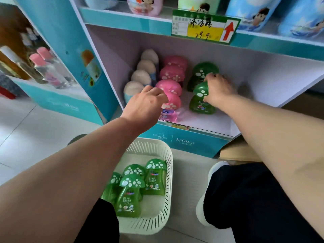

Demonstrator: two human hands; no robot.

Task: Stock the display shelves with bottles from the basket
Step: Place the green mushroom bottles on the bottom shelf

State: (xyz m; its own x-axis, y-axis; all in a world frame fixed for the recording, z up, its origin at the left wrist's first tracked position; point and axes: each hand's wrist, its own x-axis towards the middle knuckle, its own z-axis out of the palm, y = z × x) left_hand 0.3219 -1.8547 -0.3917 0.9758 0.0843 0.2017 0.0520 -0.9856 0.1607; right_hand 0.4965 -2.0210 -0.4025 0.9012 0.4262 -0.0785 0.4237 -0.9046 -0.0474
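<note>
Bottles going onto the lower shelf, both grips reaching in.

The right grip (217, 90) is clamping its fingers round the cap and neck of a green bottle (201, 102). The bottle is standing on the lower shelf (201, 122), long axis near upright, mushroom cap pointing up. The forearm is stretching straight in. The left grip (145, 104) is hanging palm-down, its curled fingers at the front pink bottle (171, 106); whether it is clamping cannot be told. Below it, more green bottles (129, 195) are lying in the white basket (168, 172), caps pointing shelfward.

Green mushroom-cap bottles (130, 197) in white basket (169, 181), green bottle (199, 104) upright on shelf (213, 124)
</note>
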